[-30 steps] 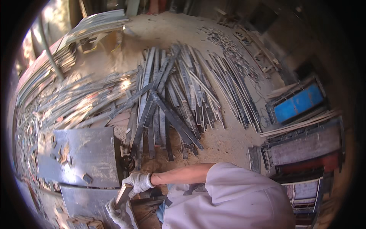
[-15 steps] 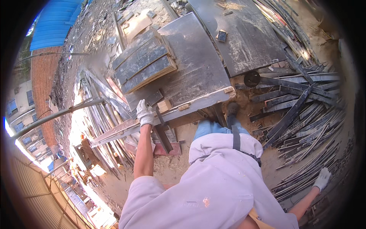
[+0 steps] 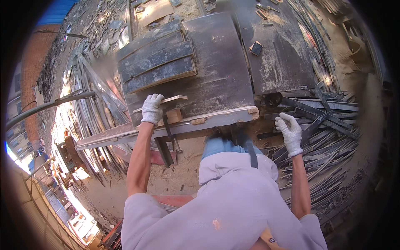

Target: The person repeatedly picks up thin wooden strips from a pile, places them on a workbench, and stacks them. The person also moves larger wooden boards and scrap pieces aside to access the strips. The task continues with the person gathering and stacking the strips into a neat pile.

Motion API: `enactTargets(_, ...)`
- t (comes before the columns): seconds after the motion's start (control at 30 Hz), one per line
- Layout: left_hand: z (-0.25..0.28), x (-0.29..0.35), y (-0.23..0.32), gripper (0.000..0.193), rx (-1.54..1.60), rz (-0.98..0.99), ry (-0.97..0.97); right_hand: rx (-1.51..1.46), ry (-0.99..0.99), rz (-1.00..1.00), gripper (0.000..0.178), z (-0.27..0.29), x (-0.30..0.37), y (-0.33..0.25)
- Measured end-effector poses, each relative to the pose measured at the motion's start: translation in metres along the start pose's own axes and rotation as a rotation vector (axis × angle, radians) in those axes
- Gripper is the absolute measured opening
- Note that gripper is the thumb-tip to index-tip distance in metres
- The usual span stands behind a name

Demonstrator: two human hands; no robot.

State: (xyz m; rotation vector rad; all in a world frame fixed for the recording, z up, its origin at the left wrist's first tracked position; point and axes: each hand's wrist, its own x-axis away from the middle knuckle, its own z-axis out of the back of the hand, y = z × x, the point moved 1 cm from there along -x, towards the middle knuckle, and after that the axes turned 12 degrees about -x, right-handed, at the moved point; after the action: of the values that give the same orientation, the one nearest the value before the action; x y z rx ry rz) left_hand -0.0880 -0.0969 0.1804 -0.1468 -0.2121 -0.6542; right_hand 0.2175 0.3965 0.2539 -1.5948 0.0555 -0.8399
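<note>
My left hand (image 3: 152, 109), in a pale knit glove, is closed on a short plywood piece (image 3: 177, 98) near the front of the dark worktable (image 3: 218, 62). The piece shows its light, narrow edge. A small wood block (image 3: 174, 115) sits just to the right of that hand, beside a dark metal bar (image 3: 166, 129) at the table's front rail. Also gloved, my right hand (image 3: 289, 134) is raised to the right of the table with nothing in it, its fingers apart and slightly bent. Beyond my left hand lies a stack of dark-faced boards (image 3: 160, 66).
A second dark panel (image 3: 279, 50) adjoins the table on the right, with a small block (image 3: 256, 48) on it. Long strips (image 3: 333, 146) are heaped at the right, and more strips (image 3: 100, 96) lie at the left. A metal pole (image 3: 54, 104) juts in from the left.
My right hand has swung up and inward from the lower right. My left hand has taken hold of the plywood piece, which lay flat before, and tilted it up.
</note>
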Motion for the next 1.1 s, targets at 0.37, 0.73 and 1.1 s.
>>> enactTargets(0.37,0.107,-0.099,0.249,0.051,0.89,-0.034,-0.093,-0.209,0.03,0.045,0.029,-0.062,-0.106,-0.011)
enactTargets(0.73,0.015,-0.028,0.282,0.143,0.205,-0.072,-0.097,0.007,0.175,-0.205,0.027,0.026,-0.164,0.072)
enactTargets(1.1,-0.015,-0.042,0.286,0.114,0.313,-0.219,0.038,0.794,0.208,0.095,0.057,0.049,-0.154,0.067)
